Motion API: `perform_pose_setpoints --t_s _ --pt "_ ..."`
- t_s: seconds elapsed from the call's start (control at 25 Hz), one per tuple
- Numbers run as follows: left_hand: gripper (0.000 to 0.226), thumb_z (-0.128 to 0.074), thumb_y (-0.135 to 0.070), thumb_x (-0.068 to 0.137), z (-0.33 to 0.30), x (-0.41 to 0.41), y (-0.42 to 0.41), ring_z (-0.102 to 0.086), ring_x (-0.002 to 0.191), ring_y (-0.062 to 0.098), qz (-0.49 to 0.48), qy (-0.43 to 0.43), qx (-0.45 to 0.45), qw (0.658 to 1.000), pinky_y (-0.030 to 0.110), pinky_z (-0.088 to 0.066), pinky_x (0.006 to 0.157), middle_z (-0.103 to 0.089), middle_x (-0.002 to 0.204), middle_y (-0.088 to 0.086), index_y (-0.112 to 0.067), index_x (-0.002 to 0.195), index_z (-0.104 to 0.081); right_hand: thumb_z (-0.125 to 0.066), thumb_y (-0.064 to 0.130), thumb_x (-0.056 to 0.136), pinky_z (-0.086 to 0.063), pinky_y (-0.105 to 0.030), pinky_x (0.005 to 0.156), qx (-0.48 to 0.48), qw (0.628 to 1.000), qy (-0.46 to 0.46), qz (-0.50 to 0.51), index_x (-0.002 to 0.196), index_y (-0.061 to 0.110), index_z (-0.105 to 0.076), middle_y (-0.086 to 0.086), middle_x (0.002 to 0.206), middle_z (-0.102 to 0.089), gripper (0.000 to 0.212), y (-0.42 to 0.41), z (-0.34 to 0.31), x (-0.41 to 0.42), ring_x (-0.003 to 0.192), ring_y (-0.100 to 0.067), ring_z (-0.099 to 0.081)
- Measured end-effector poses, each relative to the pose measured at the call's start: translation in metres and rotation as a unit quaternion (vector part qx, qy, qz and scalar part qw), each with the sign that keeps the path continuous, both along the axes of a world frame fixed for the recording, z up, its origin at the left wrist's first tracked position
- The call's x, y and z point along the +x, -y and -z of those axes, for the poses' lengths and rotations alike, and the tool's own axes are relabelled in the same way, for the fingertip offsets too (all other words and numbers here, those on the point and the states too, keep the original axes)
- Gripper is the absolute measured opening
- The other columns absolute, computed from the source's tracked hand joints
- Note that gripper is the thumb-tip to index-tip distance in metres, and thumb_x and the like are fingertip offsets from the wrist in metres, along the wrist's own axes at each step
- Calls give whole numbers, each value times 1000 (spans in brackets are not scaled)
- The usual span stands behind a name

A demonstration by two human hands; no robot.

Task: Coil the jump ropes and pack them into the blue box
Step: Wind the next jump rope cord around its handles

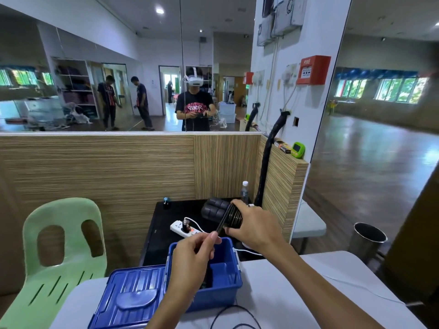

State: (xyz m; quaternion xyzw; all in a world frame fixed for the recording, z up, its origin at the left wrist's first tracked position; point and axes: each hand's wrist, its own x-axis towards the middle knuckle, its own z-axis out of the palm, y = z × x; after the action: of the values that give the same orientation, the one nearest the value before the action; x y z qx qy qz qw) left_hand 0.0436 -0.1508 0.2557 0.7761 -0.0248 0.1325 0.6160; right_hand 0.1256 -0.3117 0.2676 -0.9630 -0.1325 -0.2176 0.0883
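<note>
My right hand (255,225) grips a black jump rope (231,216) by its bundled foam handles, with several turns of cord wound around them, raised above the blue box (224,290). My left hand (193,254) pinches the free black cord just left of the bundle, over the open box. More black cord (234,312) trails in a loop on the white table in front of the box. The box's blue lid (129,298) lies flat to its left. Something dark lies inside the box, mostly hidden by my left forearm.
A white table (297,288) holds the box. Behind it is a low black table (166,224) with a white power strip (184,230), a water bottle (244,192) and a small jar (167,202). A green plastic chair (59,248) stands left; a metal bin (368,241) right.
</note>
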Motion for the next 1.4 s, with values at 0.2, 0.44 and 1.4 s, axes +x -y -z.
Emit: perform_pose_setpoints --t_s 0.2,0.44,1.4 --pt "28 -57 -28 95 -55 33 -17 -33 44 4 11 -71 -133 988 14 -29 41 -54 54 -6 -9 80 -73 -60 64 79 -41 -28 56 -69 996 25 -47 130 27 -44 -1 94 -65 66 2 21 -11 78 -22 -65" --pt "24 -57 -18 96 -85 79 -31 -36 35 0 28 -145 -201 968 12 -27 34 -51 44 -9 -1 82 -67 -79 67 56 -40 -28 44 -147 975 141 -88 120 19 -59 -4 71 -58 82 -11 49 -28 57 -20 -55" --pt "30 -44 -28 101 -1 8 20 -43 46 4 61 -5 224 973 17 -33 47 -52 55 -7 -17 78 -61 -59 70 80 -39 -32 60 -62 994 -12 85 139 29 -35 -9 104 -64 75 7 19 -4 88 -29 -66"
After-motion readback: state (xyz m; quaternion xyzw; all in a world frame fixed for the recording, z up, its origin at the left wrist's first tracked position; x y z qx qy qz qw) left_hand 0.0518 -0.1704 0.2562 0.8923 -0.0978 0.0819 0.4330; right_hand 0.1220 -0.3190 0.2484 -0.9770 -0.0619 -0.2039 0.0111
